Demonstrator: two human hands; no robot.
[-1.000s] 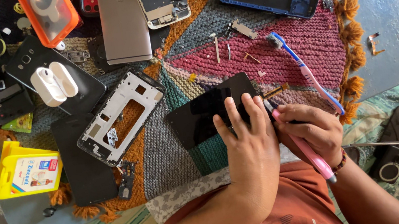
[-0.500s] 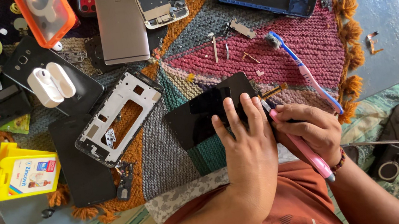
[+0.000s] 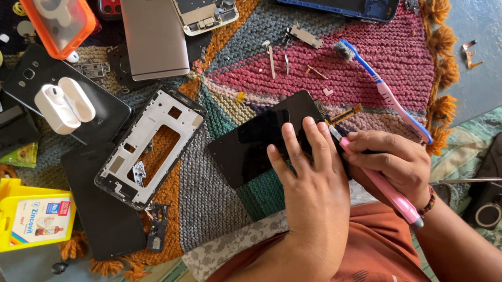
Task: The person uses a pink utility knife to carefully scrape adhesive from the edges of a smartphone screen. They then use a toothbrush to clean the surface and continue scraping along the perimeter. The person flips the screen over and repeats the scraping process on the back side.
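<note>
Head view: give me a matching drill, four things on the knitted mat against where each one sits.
Things:
1. black glossy phone screen panel
2. blue-handled toothbrush
3. white plastic earbud case
4. pink pen-shaped tool

Places:
A. lying on a black phone at upper left
B. gripped in the right hand
C. under the left hand fingertips
D. lying on the pink knit patch, right of centre

Pairs: 1-C, 2-D, 3-A, 4-B

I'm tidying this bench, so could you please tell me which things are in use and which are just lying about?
In use: black phone screen under left hand; pink tool in right hand.
Lying about: toothbrush, white phone frame, yellow box, white earbud case.
</note>
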